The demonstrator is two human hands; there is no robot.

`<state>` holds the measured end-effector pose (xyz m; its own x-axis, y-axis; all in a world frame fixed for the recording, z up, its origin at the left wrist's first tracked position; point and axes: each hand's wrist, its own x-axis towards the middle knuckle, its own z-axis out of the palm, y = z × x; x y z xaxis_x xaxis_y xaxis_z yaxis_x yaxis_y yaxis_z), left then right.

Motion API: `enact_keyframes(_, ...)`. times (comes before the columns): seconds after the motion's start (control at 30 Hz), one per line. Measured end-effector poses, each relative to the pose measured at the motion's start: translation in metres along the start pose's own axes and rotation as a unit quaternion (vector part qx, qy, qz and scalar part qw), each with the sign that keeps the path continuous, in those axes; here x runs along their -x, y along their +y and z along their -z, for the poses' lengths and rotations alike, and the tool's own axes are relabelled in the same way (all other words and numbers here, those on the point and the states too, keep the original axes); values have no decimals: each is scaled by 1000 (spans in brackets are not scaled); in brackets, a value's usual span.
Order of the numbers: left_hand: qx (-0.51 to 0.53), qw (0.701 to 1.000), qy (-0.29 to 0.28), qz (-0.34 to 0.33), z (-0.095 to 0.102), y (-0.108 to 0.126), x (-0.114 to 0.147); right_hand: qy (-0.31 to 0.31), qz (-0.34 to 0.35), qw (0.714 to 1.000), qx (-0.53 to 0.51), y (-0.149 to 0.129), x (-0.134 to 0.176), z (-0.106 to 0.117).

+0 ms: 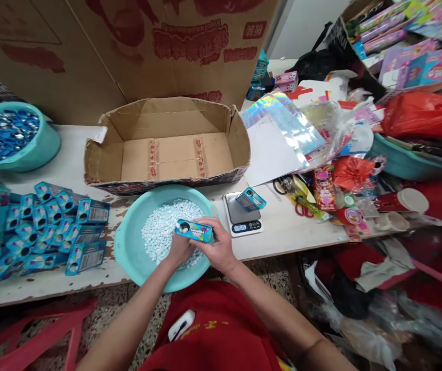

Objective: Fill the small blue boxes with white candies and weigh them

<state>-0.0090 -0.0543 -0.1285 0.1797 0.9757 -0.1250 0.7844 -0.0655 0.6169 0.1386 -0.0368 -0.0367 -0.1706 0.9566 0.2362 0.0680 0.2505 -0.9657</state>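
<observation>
A small blue candy box [196, 232] is gripped by my right hand [221, 246], held level with its printed face up and a round window at its left end. My left hand [181, 249] is closed at the box's left end, its fingers mostly hidden behind the box; a bit of white shows there, but I cannot make out what it holds. Both hands are above a turquoise basin [128, 252] of small pale candies [159, 226]. Right of the basin, a similar candy box [250, 199] rests tilted on a digital scale [240, 211] with a lit display.
Behind the basin is an open cardboard tray [174, 154]. Several candy boxes [89, 257] are piled at left, below a turquoise tub [31, 149] of blue wrapped pieces. Holographic sheets [282, 129], scissors [301, 208] and mixed packaging crowd the right. A pink stool [62, 330] is below the table.
</observation>
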Motion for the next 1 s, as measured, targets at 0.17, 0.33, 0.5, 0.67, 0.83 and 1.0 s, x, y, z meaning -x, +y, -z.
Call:
enact_keyframes(0.17, -89, 986, -109, -94, 1, 19, 18, 27, 2, 997, 70, 35, 2, -5)
enact_keyframes(0.33, -137, 964, -209, -95, 35, -9, 47, 50, -23, 996, 77, 32, 5, -8)
enact_keyframes(0.5, 32, 988, -112, 106, 46, -28, 47, 3, -55, 996, 69, 18, 3, -12)
enact_keyframes(0.67, 393, 876, 87, 267, 75, 2, 37, -68, -69, 990, 107, 20, 6, -18)
enact_keyframes(0.83, 626, 711, 270, 171, 92, 41, 24, -140, -51, 981, 122, 15, 11, -30)
enact_keyframes(1.0, 640, 659, 370, 136, 92, 47, 14, -151, -48, 980, 123, 2, 12, -37)
